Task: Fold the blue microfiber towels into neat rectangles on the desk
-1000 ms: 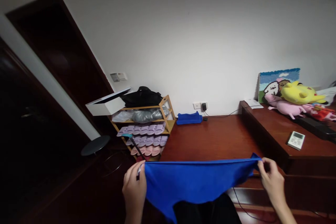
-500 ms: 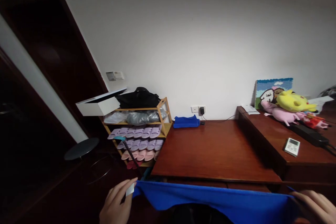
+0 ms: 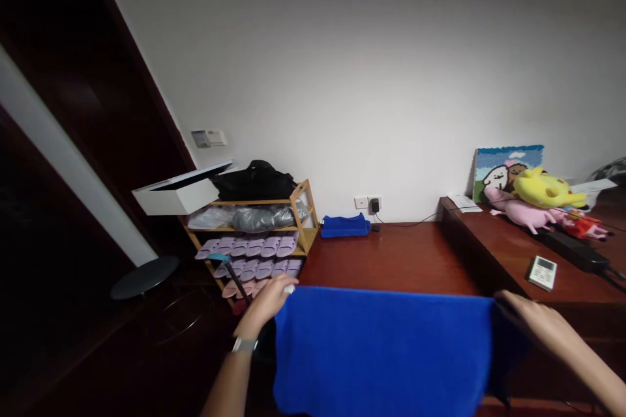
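Head view shows left hand [image 3: 271, 300] and right hand [image 3: 525, 313] gripping the blue cloth [image 3: 384, 352] by its upper corners

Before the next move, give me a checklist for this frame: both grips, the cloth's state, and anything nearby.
1. Left hand on one top corner of the blue cloth: ok.
2. Right hand at the other top corner: ok.
3. Top edge drawn straight between the hands: ok.
4. Cloth in one flat sheet: not ok, a darker part falls back beside the right hand.
5. Bottom edge free of snags: cannot tell, cut off by the frame.
6. White remote apart from the cloth: ok.
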Demonstrator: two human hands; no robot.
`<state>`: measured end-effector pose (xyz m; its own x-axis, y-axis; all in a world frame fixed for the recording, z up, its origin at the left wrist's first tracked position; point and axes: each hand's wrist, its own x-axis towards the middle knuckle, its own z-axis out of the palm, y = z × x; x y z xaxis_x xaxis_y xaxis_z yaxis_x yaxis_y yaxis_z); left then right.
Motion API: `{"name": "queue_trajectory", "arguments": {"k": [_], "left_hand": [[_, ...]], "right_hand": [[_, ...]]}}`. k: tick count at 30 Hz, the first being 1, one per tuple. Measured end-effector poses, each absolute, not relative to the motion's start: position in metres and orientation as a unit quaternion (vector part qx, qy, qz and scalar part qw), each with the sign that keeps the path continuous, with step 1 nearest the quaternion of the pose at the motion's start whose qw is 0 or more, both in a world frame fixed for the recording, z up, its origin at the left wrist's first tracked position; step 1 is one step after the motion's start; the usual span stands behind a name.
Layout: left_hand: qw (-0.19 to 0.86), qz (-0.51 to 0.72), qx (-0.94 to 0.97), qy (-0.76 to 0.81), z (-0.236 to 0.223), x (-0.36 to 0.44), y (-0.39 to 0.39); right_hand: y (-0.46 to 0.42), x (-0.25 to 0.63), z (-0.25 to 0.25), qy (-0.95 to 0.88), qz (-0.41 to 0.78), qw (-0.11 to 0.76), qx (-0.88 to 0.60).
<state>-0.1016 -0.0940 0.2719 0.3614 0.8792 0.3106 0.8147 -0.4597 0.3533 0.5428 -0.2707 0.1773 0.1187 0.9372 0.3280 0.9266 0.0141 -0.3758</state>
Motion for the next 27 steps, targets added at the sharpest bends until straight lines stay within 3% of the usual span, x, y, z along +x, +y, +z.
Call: {"name": "queue_trajectory", "arguments": {"k": [7, 11, 15, 21, 27], "left_hand": [[-0.061, 0.339, 0.761, 0.55, 0.326, -0.07, -0.023], [-0.086, 0.368, 0.738, 0.559, 0.312, -0.08, -0.022], [-0.048, 0.347, 0.73, 0.587, 0.246, -0.094, -0.032], [0.021, 0.292, 0.75, 0.594, 0.129, -0.089, -0.055], [0.048, 0.262, 0.743, 0.614, 0.063, -0.099, -0.075]], "right_hand": [[-0.18, 0.549, 0.265, -0.631, -0.175, 0.199, -0.729], [-0.178, 0.551, 0.276, -0.636, -0.212, 0.219, -0.709], [-0.193, 0.54, 0.23, -0.671, -0.126, 0.283, -0.674], [-0.208, 0.512, 0.096, -0.654, 0.016, 0.354, -0.668], [-0.226, 0.483, 0.033, -0.63, 0.037, 0.369, -0.683]]}}
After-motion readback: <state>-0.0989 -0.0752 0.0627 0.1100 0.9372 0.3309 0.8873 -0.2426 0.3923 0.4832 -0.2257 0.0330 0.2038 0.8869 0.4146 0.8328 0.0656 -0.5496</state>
